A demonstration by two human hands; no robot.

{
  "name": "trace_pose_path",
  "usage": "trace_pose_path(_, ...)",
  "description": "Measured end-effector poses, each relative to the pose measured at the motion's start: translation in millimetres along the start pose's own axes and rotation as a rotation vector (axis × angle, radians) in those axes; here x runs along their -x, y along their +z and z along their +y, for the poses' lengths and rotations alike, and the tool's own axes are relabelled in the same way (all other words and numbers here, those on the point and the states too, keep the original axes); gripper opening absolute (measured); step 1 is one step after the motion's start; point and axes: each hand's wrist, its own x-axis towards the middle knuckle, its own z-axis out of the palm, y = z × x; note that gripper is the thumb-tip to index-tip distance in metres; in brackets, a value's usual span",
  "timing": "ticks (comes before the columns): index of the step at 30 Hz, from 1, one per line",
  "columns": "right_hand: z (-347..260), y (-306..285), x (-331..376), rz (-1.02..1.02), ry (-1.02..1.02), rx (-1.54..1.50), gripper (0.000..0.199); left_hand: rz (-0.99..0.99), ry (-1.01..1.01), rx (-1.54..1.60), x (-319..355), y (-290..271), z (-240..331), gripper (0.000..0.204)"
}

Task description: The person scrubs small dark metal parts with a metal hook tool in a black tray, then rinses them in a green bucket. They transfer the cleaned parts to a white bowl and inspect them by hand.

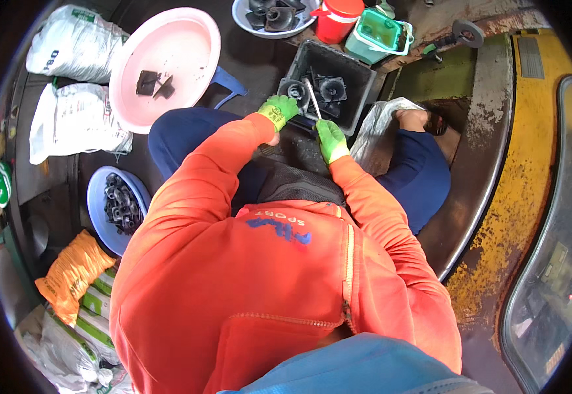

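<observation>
Blue cloth [365,368] spreads closest to the lens, overlapping the lower part of an orange-red jacket [286,262]. Beyond it, both forearms reach to a dark bin [360,85] between the legs. At the bin's left edge, towards its near corner, sits a rounded black part [292,90]. The green-gloved left hand [281,109] has its fingers curled against the near side of this part; whether they are clamped on it, I cannot tell. The right hand [331,139], gloved alike, is closed around the near end of a slim silver tool [313,98], which slants across the bin's near edge with its far end beside the black part. Further flanged pieces [332,89] lie heaped inside the bin.

Just past the bin's far edge stand a red lidded container [340,21] and a teal tub [375,42]; left of them, a pale blue bowl [252,26] holds more dark pieces. Beside the bin's right edge lies a silvery sack [374,133]. Well to the left, a pink basin [161,39] carries two dark pieces [148,82] towards its near side. Nearer, a blue basin [99,210] is piled with small black items [122,205].
</observation>
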Motion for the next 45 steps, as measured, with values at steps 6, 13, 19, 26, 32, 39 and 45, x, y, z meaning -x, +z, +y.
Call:
trace_pose_path(6, 43.7, -9.2, -26.4, -0.006, -0.059, 0.512, 0.045, -0.039, -0.190, 0.209, 4.1, 0.0, -6.9, 0.018)
trace_pose_path(13, 51.1, -9.4, -40.1, -0.022, -0.092, 0.545, 0.045, 0.458, -0.674, 0.829, -12.6, 5.0, -12.4, 0.072)
trace_pose_path(19, 51.9, -14.0, -37.4, 0.024, -0.097, 0.481, 0.038, 0.284, -0.489, 0.529, -22.7, 3.6, -27.7, 0.067)
trace_pose_path(26, 16.4, -8.3, -17.1, 0.072, -0.266, 0.706, 0.033, 0.455, -0.456, 0.823, -23.4, 30.1, -29.1, 0.067)
trace_pose_path(32, -5.6, -7.6, -5.4, 0.089, -0.648, 0.323, 0.028, 0.481, -0.441, 0.881, -28.3, 40.6, -30.1, 0.070)
trace_pose_path(39, -16.9, -1.0, 5.3, 0.131, -0.517, 0.593, 0.024, 0.500, -0.437, 0.997, -30.8, 45.4, -26.8, 0.072)
trace_pose_path(45, -14.1, 1.0, -4.3, 0.026, -0.151, 0.893, 0.046, 0.458, -0.433, 0.879, -28.9, 39.8, -28.4, 0.072)
